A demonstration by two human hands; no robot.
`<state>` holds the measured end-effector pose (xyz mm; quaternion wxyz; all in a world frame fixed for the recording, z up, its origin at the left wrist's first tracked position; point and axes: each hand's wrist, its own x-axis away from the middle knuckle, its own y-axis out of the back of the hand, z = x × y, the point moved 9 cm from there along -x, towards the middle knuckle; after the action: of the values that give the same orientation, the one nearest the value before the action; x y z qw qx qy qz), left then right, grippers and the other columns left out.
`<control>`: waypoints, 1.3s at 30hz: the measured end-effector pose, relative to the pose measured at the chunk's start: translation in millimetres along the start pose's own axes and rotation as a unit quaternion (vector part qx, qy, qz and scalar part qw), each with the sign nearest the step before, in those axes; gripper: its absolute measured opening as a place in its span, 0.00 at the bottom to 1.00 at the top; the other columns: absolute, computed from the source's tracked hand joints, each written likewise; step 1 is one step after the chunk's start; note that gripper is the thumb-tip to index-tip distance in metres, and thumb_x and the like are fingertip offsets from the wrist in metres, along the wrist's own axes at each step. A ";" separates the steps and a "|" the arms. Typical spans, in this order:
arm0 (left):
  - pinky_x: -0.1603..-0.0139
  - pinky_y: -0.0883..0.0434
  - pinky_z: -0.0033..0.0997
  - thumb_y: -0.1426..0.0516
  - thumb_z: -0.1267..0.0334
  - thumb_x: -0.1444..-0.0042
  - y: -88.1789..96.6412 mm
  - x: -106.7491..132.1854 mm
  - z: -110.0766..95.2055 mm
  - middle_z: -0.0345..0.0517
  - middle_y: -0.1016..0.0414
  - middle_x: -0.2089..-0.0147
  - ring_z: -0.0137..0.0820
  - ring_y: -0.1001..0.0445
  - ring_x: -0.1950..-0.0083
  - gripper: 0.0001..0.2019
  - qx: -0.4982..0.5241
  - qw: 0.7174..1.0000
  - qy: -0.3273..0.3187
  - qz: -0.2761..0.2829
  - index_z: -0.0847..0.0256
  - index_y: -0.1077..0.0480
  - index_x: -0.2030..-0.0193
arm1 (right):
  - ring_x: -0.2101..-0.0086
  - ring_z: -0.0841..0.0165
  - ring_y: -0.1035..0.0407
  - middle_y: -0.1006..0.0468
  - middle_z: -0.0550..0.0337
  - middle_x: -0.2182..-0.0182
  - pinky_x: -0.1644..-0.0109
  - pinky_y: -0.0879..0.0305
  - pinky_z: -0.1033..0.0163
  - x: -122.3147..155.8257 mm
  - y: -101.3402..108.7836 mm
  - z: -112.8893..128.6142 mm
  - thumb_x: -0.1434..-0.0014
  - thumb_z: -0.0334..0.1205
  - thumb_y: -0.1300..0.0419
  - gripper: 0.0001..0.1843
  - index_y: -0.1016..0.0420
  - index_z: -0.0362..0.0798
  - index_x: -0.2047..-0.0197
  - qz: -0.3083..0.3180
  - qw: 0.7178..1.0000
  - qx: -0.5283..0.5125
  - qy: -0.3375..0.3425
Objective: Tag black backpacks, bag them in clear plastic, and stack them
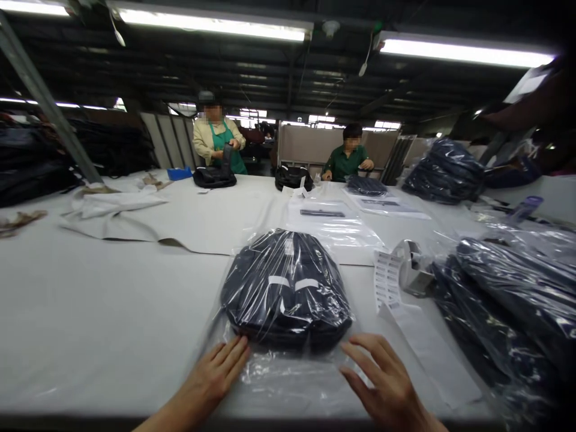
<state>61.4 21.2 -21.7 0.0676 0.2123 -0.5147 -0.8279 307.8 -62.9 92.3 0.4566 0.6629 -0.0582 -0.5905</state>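
A dark backpack (pixel 265 306) lies inside a clear plastic bag (pixel 292 375) on the white table, right in front of me. Two small white strips show on it through the shiny plastic. My left hand (pixel 220 369) rests flat, fingers stretched, on the plastic at the near left corner of the backpack. Off the near right corner is my right hand (pixel 382 378), its fingers spread and slightly bent, with nothing between them. Whether its fingertips touch the plastic I cannot tell.
Right of the bag stand a tape dispenser (pixel 413 270) and a label sheet (pixel 387 279). Several wrapped dark bags (pixel 508 300) pile up at the right edge. Flat plastic bags (pixel 333 225) lie beyond. Two people (pixel 218 141) work across the table (pixel 99 312).
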 end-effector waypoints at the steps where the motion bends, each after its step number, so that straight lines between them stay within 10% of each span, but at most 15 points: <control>1: 0.48 0.33 0.39 0.55 0.78 0.46 2.6 -0.2 1.5 0.52 0.39 0.38 0.41 0.38 0.40 0.27 -0.002 1.000 -0.002 -0.002 0.63 0.41 0.39 | 0.57 0.61 0.33 0.29 0.47 0.59 0.55 0.31 0.55 -12.8 -8.8 -2.2 0.45 0.32 0.40 0.18 0.31 0.43 0.50 0.005 1.000 -0.015 -0.006; 7: 0.61 0.30 0.41 0.48 0.52 0.41 53.0 -22.2 10.8 0.53 0.25 0.55 0.40 0.28 0.60 0.17 0.063 0.996 0.024 -0.060 0.63 0.30 0.54 | 0.64 0.68 0.32 0.28 0.55 0.66 0.60 0.30 0.62 -28.8 -89.5 -32.1 0.38 0.32 0.49 0.09 0.30 0.47 0.57 0.088 0.985 -0.140 -0.046; 12: 0.50 0.33 0.42 0.50 0.52 0.39 111.0 -92.2 11.7 0.54 0.28 0.51 0.39 0.30 0.52 0.20 0.152 0.973 -0.022 -0.172 0.66 0.33 0.49 | 0.66 0.69 0.33 0.29 0.55 0.68 0.62 0.31 0.63 -23.2 -91.9 -29.0 0.38 0.29 0.49 0.10 0.29 0.46 0.57 0.047 0.990 -0.129 -0.022; 16: 0.38 0.41 0.43 0.49 0.52 0.40 68.3 -124.7 9.3 0.57 0.37 0.40 0.40 0.43 0.37 0.25 0.161 0.973 -0.146 -0.077 0.68 0.39 0.42 | 0.66 0.69 0.34 0.29 0.54 0.67 0.62 0.31 0.62 -21.6 -91.1 -25.3 0.39 0.27 0.49 0.11 0.30 0.44 0.55 0.047 0.993 -0.108 0.005; 22: 0.33 0.50 0.37 0.51 0.71 0.38 -13.1 -89.7 16.2 0.46 0.43 0.35 0.30 0.52 0.33 0.24 0.214 0.952 -0.220 0.012 0.60 0.48 0.36 | 0.62 0.68 0.32 0.26 0.51 0.64 0.59 0.31 0.61 1.1 -108.4 -26.8 0.39 0.25 0.51 0.17 0.34 0.41 0.47 0.093 0.986 -0.085 0.105; 39: 0.41 0.39 0.27 0.53 0.74 0.38 -10.1 -57.7 4.9 0.39 0.33 0.42 0.26 0.33 0.48 0.16 0.217 0.939 -0.265 -0.011 0.57 0.32 0.48 | 0.69 0.71 0.37 0.26 0.57 0.69 0.61 0.36 0.63 11.3 -113.5 -15.6 0.38 0.29 0.51 0.12 0.28 0.43 0.59 0.209 0.961 -0.045 0.178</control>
<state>112.4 49.0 -12.5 -0.1276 0.0006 -0.6792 -0.7228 271.8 3.9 5.7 0.6020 0.7091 -0.0868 -0.3566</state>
